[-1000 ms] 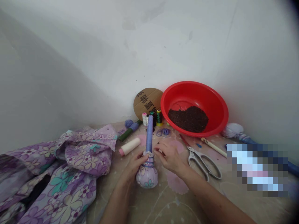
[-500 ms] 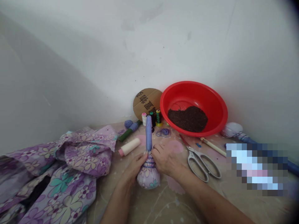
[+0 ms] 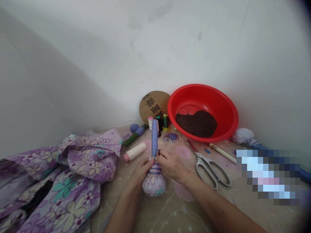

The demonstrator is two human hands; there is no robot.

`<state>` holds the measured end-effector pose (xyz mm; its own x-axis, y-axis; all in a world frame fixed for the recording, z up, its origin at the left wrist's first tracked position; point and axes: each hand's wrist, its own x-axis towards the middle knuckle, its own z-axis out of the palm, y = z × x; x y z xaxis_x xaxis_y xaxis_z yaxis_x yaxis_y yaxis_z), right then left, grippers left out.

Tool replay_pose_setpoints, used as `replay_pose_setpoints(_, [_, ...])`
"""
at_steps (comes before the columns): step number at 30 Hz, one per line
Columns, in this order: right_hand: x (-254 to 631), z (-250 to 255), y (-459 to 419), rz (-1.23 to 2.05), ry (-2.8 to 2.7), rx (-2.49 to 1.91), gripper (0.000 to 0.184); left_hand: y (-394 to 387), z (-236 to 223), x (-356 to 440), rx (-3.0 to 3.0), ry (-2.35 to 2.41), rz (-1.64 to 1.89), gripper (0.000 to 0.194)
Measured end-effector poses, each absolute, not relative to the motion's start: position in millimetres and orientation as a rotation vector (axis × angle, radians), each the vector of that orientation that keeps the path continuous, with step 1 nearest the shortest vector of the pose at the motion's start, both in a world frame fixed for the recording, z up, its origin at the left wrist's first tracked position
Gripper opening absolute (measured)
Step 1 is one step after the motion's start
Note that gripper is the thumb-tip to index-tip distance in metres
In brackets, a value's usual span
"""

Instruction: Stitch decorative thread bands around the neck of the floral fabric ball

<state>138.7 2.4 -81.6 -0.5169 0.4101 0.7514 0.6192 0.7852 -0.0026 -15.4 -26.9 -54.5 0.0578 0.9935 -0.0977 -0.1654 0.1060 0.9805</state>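
red basin (image 3: pixel 201 97) holds dark soil (image 3: pixel 196 124), probably, left hand (image 3: pixel 140 173) and right hand (image 3: pixel 172 165) clamping floral bundle (image 3: pixel 154 183)

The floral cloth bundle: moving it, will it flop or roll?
The floral cloth bundle seems firm, its round base bulging under the thread binding. The blue-wrapped neck looks stiff. Let go, it could probably tip or roll.

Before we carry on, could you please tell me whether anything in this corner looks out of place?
The round brown cardboard disc leaning against the wall beside the red plastic basin looks odd: its dark printed characters appear upside down. A pixelated patch also obscures part of the right side.
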Motion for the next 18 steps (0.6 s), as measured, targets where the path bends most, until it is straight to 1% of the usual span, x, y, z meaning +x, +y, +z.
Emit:
replay_pose_setpoints(4, [139,-86,7,-0.361,-2.151,-0.75,0.024,-27,-56,-15,0.954,1.021,1.107,0.028])
replay_pose_setpoints(8, [137,-76,-3,-0.19,-2.114,-0.657,0.027,-26,-59,-15,0.925,1.014,1.112,0.031])
replay_pose_setpoints(11, [132,-68,-11,-0.033,-2.078,-0.603,0.027,-26,-58,-15,0.923,1.023,1.109,0.026])
replay_pose_setpoints(12, [131,-67,-12,0.062,-2.052,-0.597,0.027,-27,-57,-15,0.924,1.013,1.099,0.024])
replay_pose_setpoints(14, [129,-68,-11,0.386,-1.924,-0.639,0.026,-29,-54,-15,0.903,0.989,1.077,0.022])
replay_pose_setpoints(16, [130,-70,-5,0.775,-1.655,-0.719,0.025,-30,-50,-15,0.878,0.996,1.063,0.023])
replay_pose_setpoints(18, [136,-71,3,1.004,-1.358,-0.747,0.022,-31,-49,-15,0.852,1.042,1.04,0.025])
